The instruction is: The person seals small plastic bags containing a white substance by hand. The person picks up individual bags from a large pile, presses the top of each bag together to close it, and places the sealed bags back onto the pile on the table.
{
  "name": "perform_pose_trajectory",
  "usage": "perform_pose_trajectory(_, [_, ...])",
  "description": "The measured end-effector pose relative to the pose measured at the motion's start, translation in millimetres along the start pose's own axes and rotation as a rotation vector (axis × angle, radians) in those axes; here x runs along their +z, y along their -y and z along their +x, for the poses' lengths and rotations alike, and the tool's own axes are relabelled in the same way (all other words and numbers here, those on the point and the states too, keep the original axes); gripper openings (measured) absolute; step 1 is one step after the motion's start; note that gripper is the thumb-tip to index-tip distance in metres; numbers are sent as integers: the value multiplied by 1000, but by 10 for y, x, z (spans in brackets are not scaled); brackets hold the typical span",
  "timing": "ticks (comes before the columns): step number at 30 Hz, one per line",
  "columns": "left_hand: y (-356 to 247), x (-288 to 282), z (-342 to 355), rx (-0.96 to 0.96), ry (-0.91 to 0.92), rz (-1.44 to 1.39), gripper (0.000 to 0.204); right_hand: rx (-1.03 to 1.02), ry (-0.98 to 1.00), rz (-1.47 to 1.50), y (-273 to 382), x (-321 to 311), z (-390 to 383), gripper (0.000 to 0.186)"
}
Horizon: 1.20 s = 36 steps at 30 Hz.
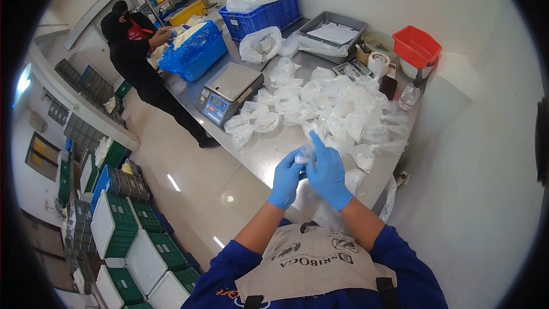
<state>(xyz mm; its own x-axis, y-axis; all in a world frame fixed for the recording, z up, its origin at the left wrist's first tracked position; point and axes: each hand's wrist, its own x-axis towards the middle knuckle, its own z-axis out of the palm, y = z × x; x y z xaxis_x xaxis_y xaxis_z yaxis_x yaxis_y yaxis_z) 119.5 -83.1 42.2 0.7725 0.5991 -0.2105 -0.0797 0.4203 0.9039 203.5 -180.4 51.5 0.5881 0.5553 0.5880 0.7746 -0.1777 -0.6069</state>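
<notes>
Plastic bag (306,155) bunched; long axis unclear.

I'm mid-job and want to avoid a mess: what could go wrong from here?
Bags sit close beside the scale and might lean on it, upsetting a reading. The pile comes close to the right edge of the table, so some could slide off. Clear plastic between left hand and right hand might slip.

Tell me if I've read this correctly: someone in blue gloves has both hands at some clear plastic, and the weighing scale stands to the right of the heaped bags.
Not quite: in the head view, the weighing scale stands to the left of the heaped bags. The rest holds: the left hand and right hand, both blue-gloved, are at some clear plastic.
</notes>
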Motion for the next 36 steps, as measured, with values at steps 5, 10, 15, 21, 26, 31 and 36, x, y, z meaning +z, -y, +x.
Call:
perform_pose_trajectory(5, [161,-224,-30,-94,158,-261,15,247,45,269,52,0,45,59])
perform_pose_trajectory(10, [214,-443,32,-166,266,-179,20,113,210,154,-51,-87,42,26])
perform_pose_trajectory(15, [11,-136,-152,-283,62,-366,27,-52,282,396,84,-176,41,13])
perform_pose_trajectory(21, [131,-416,-174,-317,338,-407,29,121,241,254,-30,-161,-17,13])
perform_pose_trajectory(26, [237,-353,-275,-214,324,119,21,195,104,260,76,-123,13,11])
perform_pose_trajectory(31, [454,-373,-484,-93,379,392,22,99,141,323,299,-273,55,8])
perform_pose_trajectory(36, [221,-316,-471,-78,232,370,20,281,163,514,86,-450,36,18])
